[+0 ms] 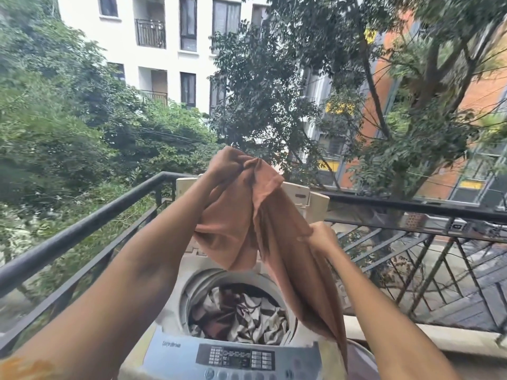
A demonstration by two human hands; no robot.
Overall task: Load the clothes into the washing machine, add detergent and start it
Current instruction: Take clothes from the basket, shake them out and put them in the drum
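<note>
The fingers of the left hand [223, 167] are curling tightly around the top edge of the brown cloth [247, 229], holding it high above the washing machine [189, 272]. The fingers of the right hand [319, 237] are pinching a lower fold of the same cloth, also above the machine and toward its right side. Between the two hands the cloth is hanging in long folds. One short part is hanging over the open drum [263, 281], but the long tail is falling past the right rim of the machine and over the control panel [236, 359], so it is partly outside the opening.

Inside the drum, patterned clothes [241, 316] in brown and cream are already lying. The lid [301, 197] is standing open behind the drum, and the balcony railing [82, 229] is running behind and beside the machine.

I think the risk is in this long tail. If both hands are releasing now, the tail may be staying on the rim or sliding down outside the machine. It may also be catching under the lid when it closes. The railing is near, so a careless throw could be sending the cloth over it.
</note>
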